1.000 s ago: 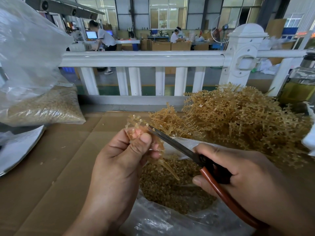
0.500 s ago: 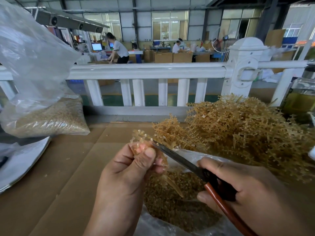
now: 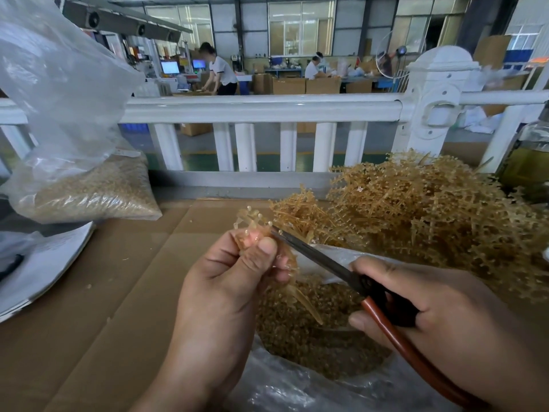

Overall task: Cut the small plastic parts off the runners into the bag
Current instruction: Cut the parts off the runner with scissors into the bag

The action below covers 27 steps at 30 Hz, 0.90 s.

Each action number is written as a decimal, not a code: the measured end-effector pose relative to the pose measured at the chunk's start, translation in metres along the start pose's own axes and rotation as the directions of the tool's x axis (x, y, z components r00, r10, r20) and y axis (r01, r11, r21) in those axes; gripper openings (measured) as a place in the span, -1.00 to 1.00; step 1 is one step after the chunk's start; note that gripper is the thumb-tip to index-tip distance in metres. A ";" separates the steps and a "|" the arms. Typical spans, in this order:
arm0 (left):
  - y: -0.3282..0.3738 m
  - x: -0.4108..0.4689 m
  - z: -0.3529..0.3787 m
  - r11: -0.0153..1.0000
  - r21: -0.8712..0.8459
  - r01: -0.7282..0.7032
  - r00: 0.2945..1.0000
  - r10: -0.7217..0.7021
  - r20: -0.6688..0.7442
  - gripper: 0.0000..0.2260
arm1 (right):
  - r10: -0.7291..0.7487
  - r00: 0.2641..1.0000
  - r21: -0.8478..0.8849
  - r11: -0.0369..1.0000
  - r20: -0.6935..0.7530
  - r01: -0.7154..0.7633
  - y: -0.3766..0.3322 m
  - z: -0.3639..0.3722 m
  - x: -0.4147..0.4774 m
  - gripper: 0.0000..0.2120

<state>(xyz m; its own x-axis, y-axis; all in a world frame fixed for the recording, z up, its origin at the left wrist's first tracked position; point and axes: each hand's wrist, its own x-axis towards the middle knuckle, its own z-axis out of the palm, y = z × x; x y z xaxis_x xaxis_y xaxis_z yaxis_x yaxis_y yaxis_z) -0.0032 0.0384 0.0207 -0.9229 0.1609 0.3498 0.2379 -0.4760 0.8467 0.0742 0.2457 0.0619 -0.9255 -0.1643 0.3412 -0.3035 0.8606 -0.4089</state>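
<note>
My left hand [image 3: 225,281] pinches a small amber plastic runner [image 3: 252,227] with tiny parts on its tips, holding it above an open clear plastic bag [image 3: 297,385]. The bag holds a heap of cut amber parts [image 3: 303,337]. My right hand [image 3: 439,319] grips scissors [image 3: 323,263] with dark blades and red-brown handles. The blade tips meet the runner just beside my left thumb. A large tangled pile of uncut amber runners [image 3: 430,218] lies behind the bag at the right.
Brown cardboard [image 3: 104,307] covers the table. A second clear bag of parts [image 3: 89,191] stands at the far left, with white sheets [image 3: 44,263] below it. A white railing [image 3: 267,108] runs along the table's far edge. A glass jar [image 3: 528,162] stands at the far right.
The view has tilted upward a little, so hands and bag sit lower in frame. Both hands keep their hold, with the scissor tips still at the runner.
</note>
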 end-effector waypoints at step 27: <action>0.001 0.000 0.001 1.000 -0.008 -0.016 1.000 0.016 0.015 -0.94 | -0.033 0.999 -0.008 0.999 0.011 0.033 0.007 0.001 -0.001 -0.54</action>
<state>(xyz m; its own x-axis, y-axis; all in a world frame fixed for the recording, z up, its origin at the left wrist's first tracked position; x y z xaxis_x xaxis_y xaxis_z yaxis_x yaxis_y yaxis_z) -0.0025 0.0385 0.0214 -0.9143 0.1666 0.3693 0.2500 -0.4854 0.8378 0.0729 0.2511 0.0577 -0.9174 -0.1982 0.3452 -0.3324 0.8585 -0.3906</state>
